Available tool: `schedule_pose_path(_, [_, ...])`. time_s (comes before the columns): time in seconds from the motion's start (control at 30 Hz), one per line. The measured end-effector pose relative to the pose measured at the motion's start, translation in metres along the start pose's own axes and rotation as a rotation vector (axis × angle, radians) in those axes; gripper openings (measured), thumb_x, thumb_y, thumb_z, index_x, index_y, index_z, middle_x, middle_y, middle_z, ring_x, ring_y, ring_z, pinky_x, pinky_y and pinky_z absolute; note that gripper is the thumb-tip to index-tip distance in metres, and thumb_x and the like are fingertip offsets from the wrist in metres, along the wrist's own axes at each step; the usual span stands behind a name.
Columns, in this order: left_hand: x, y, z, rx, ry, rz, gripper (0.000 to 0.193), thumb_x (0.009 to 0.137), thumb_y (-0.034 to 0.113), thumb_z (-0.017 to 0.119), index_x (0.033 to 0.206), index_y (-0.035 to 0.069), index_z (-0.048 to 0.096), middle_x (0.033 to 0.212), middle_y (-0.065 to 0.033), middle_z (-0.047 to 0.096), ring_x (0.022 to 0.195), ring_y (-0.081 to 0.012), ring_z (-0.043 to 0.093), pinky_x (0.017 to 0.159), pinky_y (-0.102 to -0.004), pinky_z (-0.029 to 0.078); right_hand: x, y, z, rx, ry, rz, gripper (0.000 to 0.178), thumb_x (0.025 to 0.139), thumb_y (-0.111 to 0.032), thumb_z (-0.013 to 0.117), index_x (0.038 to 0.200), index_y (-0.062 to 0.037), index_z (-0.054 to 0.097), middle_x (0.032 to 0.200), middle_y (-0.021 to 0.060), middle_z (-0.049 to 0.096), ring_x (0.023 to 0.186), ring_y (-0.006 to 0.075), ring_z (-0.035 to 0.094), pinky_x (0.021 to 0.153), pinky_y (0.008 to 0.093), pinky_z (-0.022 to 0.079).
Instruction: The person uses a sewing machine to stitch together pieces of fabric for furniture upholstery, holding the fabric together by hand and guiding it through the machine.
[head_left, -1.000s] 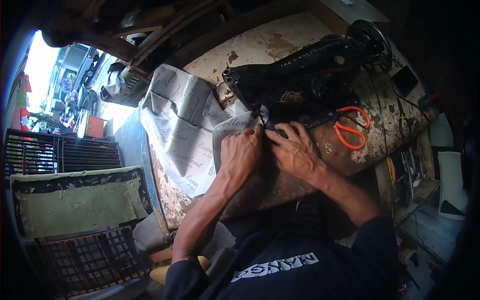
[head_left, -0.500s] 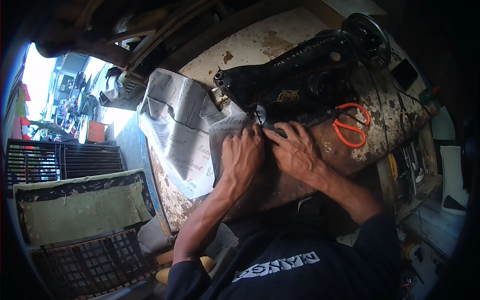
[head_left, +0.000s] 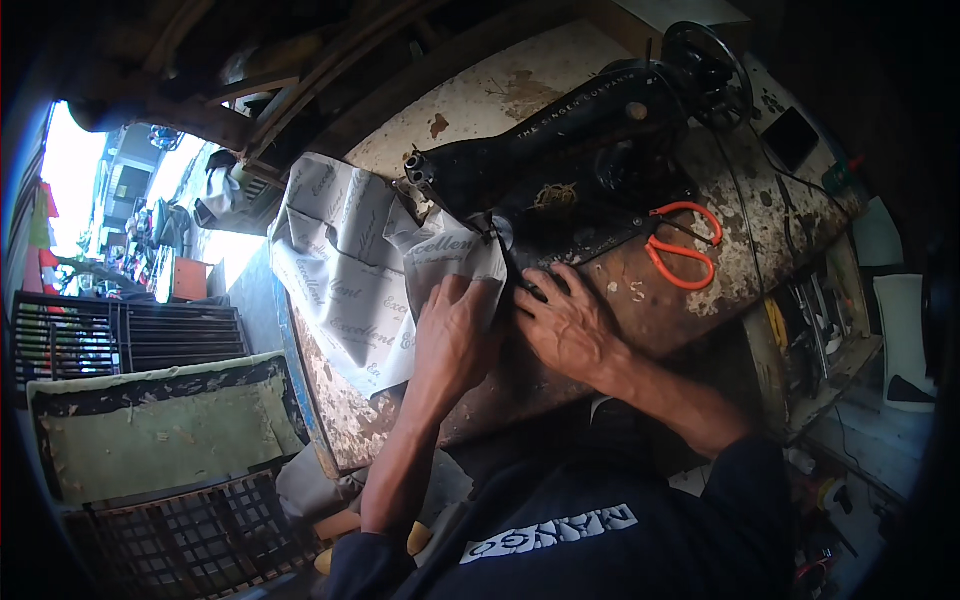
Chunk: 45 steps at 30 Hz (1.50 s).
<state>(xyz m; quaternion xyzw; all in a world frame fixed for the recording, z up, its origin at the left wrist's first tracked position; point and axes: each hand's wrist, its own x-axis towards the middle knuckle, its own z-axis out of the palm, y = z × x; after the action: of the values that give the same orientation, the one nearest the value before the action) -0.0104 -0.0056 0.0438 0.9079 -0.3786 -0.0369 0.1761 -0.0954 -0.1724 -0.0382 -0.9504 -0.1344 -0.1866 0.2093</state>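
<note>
A black sewing machine [head_left: 560,170] stands on the worn table, its needle end towards the left. A grey-white sheet of material [head_left: 335,260], printed all over with lettering and creased, runs up to the needle area and drapes over the table's left part. My left hand [head_left: 455,330] is closed on the near edge of this sheet, its fingertips partly hidden. Just to its right, my right hand [head_left: 570,325] lies beside the machine's bed, palm down, fingers bent and apart. Orange-handled scissors [head_left: 685,245] lie right of the machine bed, blades hidden or dark against it.
The stained wooden table [head_left: 610,290] has peeling patches. A dark flat object [head_left: 789,138] and cables lie near the handwheel [head_left: 708,75]. An open drawer [head_left: 825,330] holding tools is at right. Metal grilles [head_left: 180,325] and a green padded panel [head_left: 170,430] stand at left.
My hands have moved apart and slightly towards me, away from the needle. My right hand's fingers have spread. The sheet's near part now shows flatter beside the needle. The view has shifted slightly.
</note>
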Motion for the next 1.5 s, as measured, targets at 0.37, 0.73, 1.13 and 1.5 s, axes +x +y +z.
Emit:
schedule_pose_path(0.37, [0.01,-0.017,0.006,0.169,-0.013,0.052,0.026,0.081,0.012,0.073,0.107,0.013,0.073,0.112,-0.0092,0.061,0.107,-0.0313,0.064,0.086,-0.0445,0.055,-0.003,0.002,-0.02,-0.105,-0.104,0.005,0.025,0.097,-0.021,0.06,0.105,-0.0046,0.077,0.133,0.0112,0.069,0.13,0.0318,0.057,0.113,0.0528,0.043])
schedule_pose_path(0.73, [0.015,-0.021,0.019,0.272,-0.003,0.234,0.044,0.083,0.015,0.069,0.126,0.007,0.071,0.119,-0.0093,0.065,0.117,-0.0303,0.058,0.097,-0.0455,0.044,-0.007,0.01,-0.014,-0.044,-0.041,-0.01,0.028,0.099,-0.022,0.058,0.114,-0.0067,0.075,0.14,0.01,0.067,0.132,0.0325,0.057,0.111,0.0543,0.043])
schedule_pose_path(1.13, [0.016,-0.029,0.019,0.369,-0.107,0.287,0.037,0.088,0.021,0.068,0.124,0.011,0.075,0.121,-0.0033,0.064,0.119,-0.0266,0.058,0.096,-0.0511,0.044,-0.006,0.008,-0.016,-0.096,-0.072,-0.009,0.03,0.098,-0.023,0.059,0.118,-0.0067,0.075,0.141,0.009,0.065,0.132,0.0318,0.056,0.111,0.0533,0.042])
schedule_pose_path(1.5, [0.008,-0.033,0.032,0.321,0.001,0.272,0.047,0.088,0.02,0.068,0.134,0.011,0.071,0.131,-0.0082,0.061,0.125,-0.0313,0.057,0.105,-0.048,0.045,-0.001,0.004,-0.018,-0.105,0.022,0.058,0.03,0.091,-0.018,0.068,0.118,-0.0079,0.077,0.141,0.0028,0.067,0.124,0.0291,0.059,0.106,0.0485,0.047])
